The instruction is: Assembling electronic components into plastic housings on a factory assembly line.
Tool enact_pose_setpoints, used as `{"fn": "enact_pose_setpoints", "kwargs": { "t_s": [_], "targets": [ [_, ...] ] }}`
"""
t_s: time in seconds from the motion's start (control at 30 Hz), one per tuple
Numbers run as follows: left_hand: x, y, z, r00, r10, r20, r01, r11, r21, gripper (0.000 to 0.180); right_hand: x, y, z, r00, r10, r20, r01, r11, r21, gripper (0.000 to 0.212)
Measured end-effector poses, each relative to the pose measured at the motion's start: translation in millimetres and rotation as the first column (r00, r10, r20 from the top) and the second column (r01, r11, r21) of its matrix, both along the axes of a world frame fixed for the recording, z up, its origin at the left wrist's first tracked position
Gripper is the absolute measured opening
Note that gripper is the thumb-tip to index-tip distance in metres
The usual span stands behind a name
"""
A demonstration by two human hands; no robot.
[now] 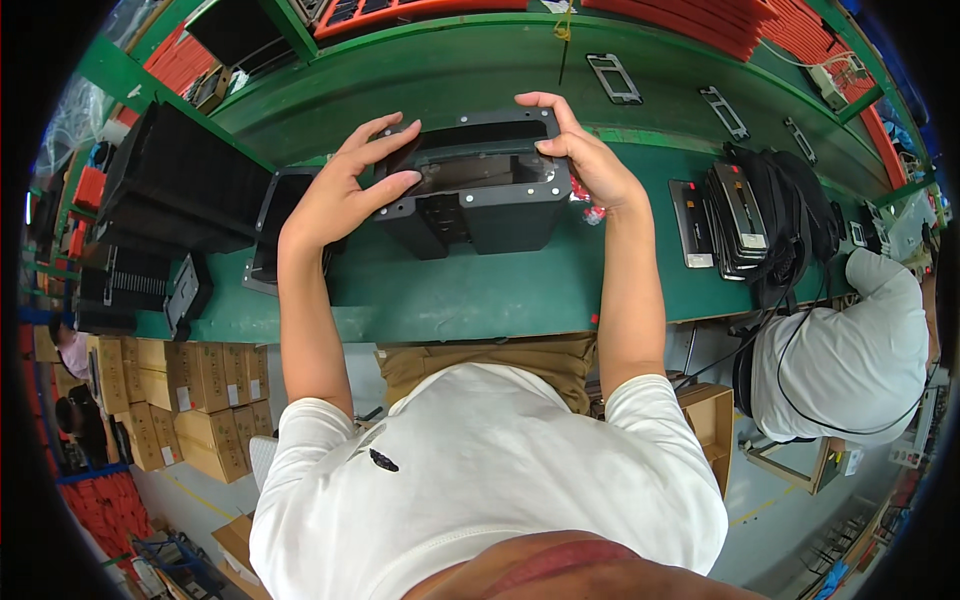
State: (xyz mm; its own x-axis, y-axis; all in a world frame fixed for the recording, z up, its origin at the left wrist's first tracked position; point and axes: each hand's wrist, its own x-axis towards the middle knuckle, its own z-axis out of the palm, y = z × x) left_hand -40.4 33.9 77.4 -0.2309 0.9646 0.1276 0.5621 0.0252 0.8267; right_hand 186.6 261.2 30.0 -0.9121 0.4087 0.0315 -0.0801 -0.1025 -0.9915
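Observation:
A black box-shaped housing point(515, 225) stands on the green workbench in front of me, with round metal fasteners along its upper rim. Its upper face has a long dark slot and a glossy, see-through panel point(470, 174). My left hand point(355, 180) grips the left end, thumb on the near rim and fingers reaching over the far side. At the right end, my right hand point(583, 155) holds the far corner between thumb and forefinger; its other fingers are mostly hidden. Small red-and-white pieces point(592, 212) lie beside my right wrist.
Large black cases point(180, 180) stand at the left, beside a dark framed part point(270, 230). To the right lie stacked flat panels point(735, 220) and black cables or straps point(790, 215). Thin metal frames point(613, 79) lie at the back. A person in white point(840, 350) works at far right.

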Motion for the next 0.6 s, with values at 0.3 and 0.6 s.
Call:
{"fn": "enact_pose_setpoints", "kwargs": {
  "t_s": [0.3,0.6],
  "targets": [
    [2,-8,-9,0.976,0.025,-0.216,-0.007,0.997,0.082,0.055,-11,22,11,0.806,-0.533,-0.259,0.592,0.719,0.364,0.05],
    [21,-21,-38,0.996,0.086,0.011,-0.086,0.964,0.252,0.048,7,-71,60,0.874,0.026,-0.486,0.077,0.979,0.19,0.039]
  ]
}}
